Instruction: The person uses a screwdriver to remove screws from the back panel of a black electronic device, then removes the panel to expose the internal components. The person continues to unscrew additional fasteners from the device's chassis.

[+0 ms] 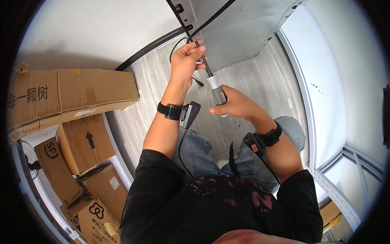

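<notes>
My right hand [234,103] grips the grey and white handle of a screwdriver [215,90]. Its dark shaft runs up and left to the edge of a grey metal panel [239,28]. My left hand [186,57] is raised at the shaft's tip, fingers pinched around the tip and a black cable [211,18] beside the panel's black edge strip [182,16]. Whether a screw sits under the fingers I cannot tell. Both wrists wear black straps with small devices and cables.
Several cardboard boxes [73,95] are stacked on the left. A pale wood-look floor [264,77] lies below the panel. White walls stand on both sides, and a perforated white metal rail [337,197] lies at the lower right.
</notes>
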`<state>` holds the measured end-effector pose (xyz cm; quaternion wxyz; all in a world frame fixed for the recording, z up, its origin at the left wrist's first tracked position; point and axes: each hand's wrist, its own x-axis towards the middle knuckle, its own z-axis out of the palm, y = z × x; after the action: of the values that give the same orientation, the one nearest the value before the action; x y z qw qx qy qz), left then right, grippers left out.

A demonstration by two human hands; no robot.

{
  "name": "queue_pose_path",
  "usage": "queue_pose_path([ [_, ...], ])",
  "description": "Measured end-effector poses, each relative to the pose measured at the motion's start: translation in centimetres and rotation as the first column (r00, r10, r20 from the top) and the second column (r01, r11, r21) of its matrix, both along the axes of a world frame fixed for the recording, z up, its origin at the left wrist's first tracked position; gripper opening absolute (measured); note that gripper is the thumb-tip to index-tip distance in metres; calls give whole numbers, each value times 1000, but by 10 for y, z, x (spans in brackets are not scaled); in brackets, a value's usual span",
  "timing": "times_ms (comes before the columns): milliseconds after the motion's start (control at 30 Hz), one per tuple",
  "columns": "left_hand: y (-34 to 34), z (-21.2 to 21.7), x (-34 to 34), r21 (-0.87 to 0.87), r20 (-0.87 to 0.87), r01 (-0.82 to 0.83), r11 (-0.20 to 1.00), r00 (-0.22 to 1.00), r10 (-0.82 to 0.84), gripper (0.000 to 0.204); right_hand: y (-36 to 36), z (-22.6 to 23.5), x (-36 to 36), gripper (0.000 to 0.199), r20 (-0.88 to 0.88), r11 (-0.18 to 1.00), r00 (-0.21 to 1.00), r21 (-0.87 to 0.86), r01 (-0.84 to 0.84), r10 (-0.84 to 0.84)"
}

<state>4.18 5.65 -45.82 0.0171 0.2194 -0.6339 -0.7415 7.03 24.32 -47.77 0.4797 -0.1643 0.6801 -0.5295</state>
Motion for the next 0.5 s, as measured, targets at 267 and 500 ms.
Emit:
queue_pose_path([
  [267,-2,4,0,79,-5,-16,997,1000,17,21,4,5,0,53,218,992,974,-95,79,-57],
  [500,1,5,4,142,-21,5,990,1000,-2,23,3,5,0,44,113,1000,994,-2,-8,8],
])
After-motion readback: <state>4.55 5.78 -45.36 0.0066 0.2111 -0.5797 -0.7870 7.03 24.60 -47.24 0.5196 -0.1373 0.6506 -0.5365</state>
